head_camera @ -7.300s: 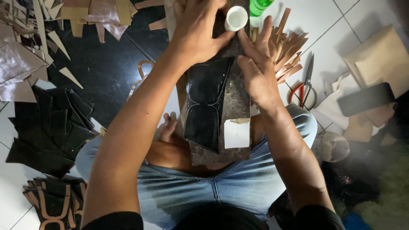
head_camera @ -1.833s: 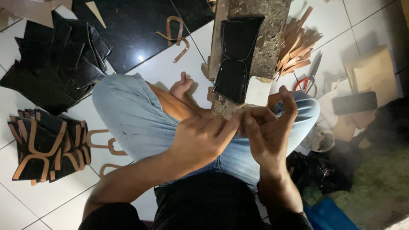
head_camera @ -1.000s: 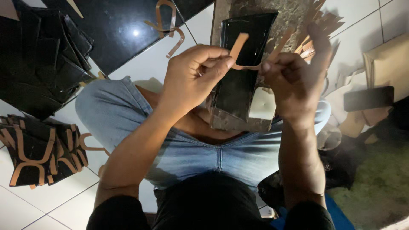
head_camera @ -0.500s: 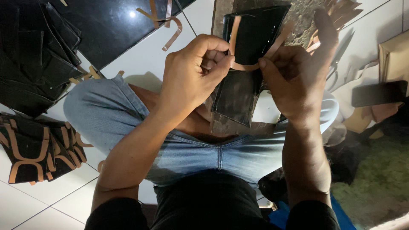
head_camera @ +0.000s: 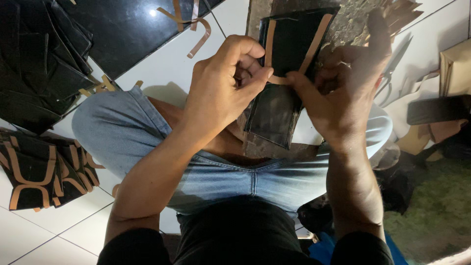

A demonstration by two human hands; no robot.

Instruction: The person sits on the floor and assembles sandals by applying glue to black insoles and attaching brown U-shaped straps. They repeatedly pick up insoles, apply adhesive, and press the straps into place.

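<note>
White floor tiles (head_camera: 59, 230) with one glossy black tile (head_camera: 122, 34) fill most of the view; floor runs off every edge. Person sits cross-legged in light blue jeans (head_camera: 122, 132), dark shirt at bottom edge, head not in view. Left side: a heap of black cut pieces (head_camera: 34, 68), cropped by the frame, individual shapes hard to separate. Below it, a stack of black pieces with tan U-shaped trim (head_camera: 44, 172), also partly cut off at the left. Centre top: worn work board (head_camera: 353, 19), mostly hidden by hands and by the black panel (head_camera: 279, 98) lying on it; the panel's lower end hangs over the lap, surface too dark to read detail. Right edge: tan board or box (head_camera: 456, 68), clipped, and a dark flat object (head_camera: 436, 109) I can't identify. Scissors (head_camera: 392, 68) are only faintly visible behind the right hand. Loose tan strips (head_camera: 191, 29) lie on the black tile. Tan U-shaped strip (head_camera: 289, 49) sits on the upper part of the black panel, both legs pointing away, base toward the person. Left hand (head_camera: 221, 93) is curled tight, thumb and forefinger pinching the base of the strip. Right hand (head_camera: 343, 93) pinches the same base from the other side, index finger raised; its other fingertips are blurred, contact there unclear.
</note>
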